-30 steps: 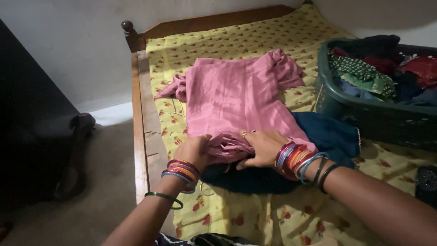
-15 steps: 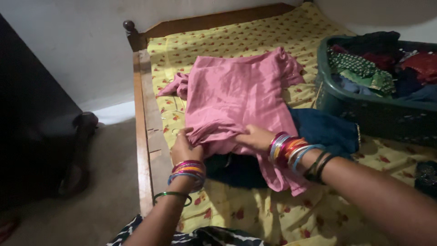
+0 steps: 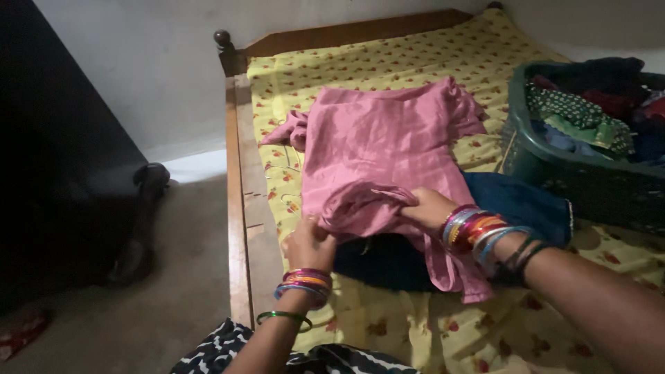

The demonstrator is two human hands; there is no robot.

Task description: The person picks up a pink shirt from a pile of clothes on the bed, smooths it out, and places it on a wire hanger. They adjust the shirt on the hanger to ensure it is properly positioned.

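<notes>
Head view shows both hands closed on the near hem of a pink garment (image 3: 388,156), the cloth bunched between them. Fingers of the left hand (image 3: 309,244) pinch the fabric's lower left corner just above the bed's edge, while the right hand (image 3: 431,209) grips the gathered fold a little farther in, thumb side toward the left hand. Each wrist carries a stack of coloured bangles (image 3: 478,230). Beyond the hands, the pink garment lies spread across a yellow flowered bedsheet (image 3: 388,69), its sleeves reaching outward, and its near part rests over a dark blue garment (image 3: 519,204) lying under the right wrist. A dark green laundry basket (image 3: 589,183) filled with mixed clothes stands on the bed to the right. A wooden bed frame (image 3: 239,208) borders the sheet on the left.
</notes>
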